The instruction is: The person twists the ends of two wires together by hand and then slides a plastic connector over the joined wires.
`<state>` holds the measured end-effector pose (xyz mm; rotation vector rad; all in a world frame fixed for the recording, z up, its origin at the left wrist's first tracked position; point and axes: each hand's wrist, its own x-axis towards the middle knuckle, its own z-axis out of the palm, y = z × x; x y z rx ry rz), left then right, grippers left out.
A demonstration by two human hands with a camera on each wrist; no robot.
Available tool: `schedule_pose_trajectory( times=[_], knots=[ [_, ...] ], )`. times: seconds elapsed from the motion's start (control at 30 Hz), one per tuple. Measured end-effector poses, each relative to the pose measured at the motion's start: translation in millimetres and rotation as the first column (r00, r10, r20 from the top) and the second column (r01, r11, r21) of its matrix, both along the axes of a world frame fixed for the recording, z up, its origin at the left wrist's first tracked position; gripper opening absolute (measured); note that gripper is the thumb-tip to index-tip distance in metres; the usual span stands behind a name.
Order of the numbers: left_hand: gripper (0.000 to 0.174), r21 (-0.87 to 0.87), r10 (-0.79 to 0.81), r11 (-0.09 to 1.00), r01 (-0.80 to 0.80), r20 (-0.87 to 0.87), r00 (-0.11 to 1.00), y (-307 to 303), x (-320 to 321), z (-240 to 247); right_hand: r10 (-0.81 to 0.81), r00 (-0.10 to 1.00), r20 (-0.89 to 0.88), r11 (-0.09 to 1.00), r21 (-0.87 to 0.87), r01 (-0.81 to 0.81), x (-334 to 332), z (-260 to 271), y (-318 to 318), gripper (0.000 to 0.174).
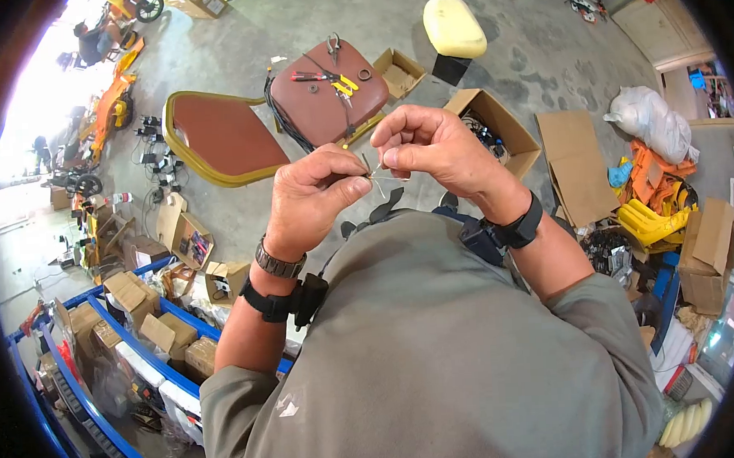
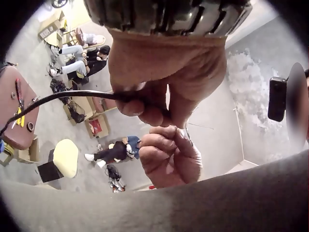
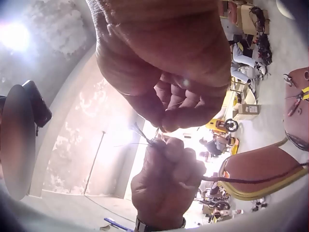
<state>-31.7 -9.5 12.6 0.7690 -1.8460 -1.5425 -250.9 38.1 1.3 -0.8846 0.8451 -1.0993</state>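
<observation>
My left hand (image 1: pixel 316 194) grips the end of a black cable (image 2: pixel 72 93) between thumb and fingers. Several thin wires (image 3: pixel 140 131) fan out from the cable end, just past the left thumb and forefinger. My right hand (image 1: pixel 450 156) pinches one of these fine wires between thumb and forefinger, its other fingers curled in. In the left wrist view the two hands' fingertips nearly meet. The rest of the cable runs away from the left hand toward the brown padded seat (image 1: pixel 292 109).
On the seat lie yellow-handled pliers (image 1: pixel 345 86), a red-handled tool (image 1: pixel 305 76), dark pliers (image 1: pixel 334 49) and a roll of tape (image 1: pixel 364 74). Behind it stand an open carton (image 1: pixel 510 124) and a yellow cushion (image 1: pixel 455 27). Blue rails (image 1: pixel 100 302) with boxes are at left.
</observation>
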Motion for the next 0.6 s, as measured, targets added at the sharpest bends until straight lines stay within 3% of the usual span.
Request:
schedule_pose_trajectory(
  times=[0.1, 0.2, 0.4, 0.43, 0.53, 0.6],
  knots=[
    [0.010, 0.002, 0.008, 1.000, -0.008, 0.032, 0.999, -3.1, 0.6, -2.3, -0.014, 0.995, -0.098, 1.000, -0.003, 0.014, -0.1, 8.3, -5.0, 0.020],
    [0.009, 0.028, 0.023, 0.999, -0.025, 0.063, 0.998, -6.2, 1.7, -4.1, -0.076, 0.986, -0.148, 0.991, -0.124, 0.058, 4.0, 6.1, -8.7, 0.026],
    [0.010, 0.092, 0.119, 0.986, -0.136, 0.167, 0.979, -9.8, 0.0, -21.1, -0.162, 0.849, -0.503, 0.912, -0.405, -0.066, 14.4, 25.8, -8.5, 0.029],
    [0.006, 0.004, 0.117, 0.993, -0.119, 0.171, 0.978, -9.4, -1.9, -19.7, -0.189, 0.845, -0.500, 0.893, -0.446, -0.064, 13.8, 24.9, -9.2, 0.028],
    [0.006, -0.036, 0.149, 0.989, -0.145, 0.199, 0.969, -10.9, -5.1, -13.4, -0.141, 0.849, -0.510, 0.931, -0.360, -0.062, 5.0, 25.8, -12.0, 0.030],
    [0.007, 0.026, 0.130, 0.990, -0.138, 0.202, 0.971, -10.5, -5.7, -9.1, -0.086, 0.901, -0.425, 0.967, -0.254, -0.027, 2.7, 24.0, -13.6, 0.029]
  ],
)
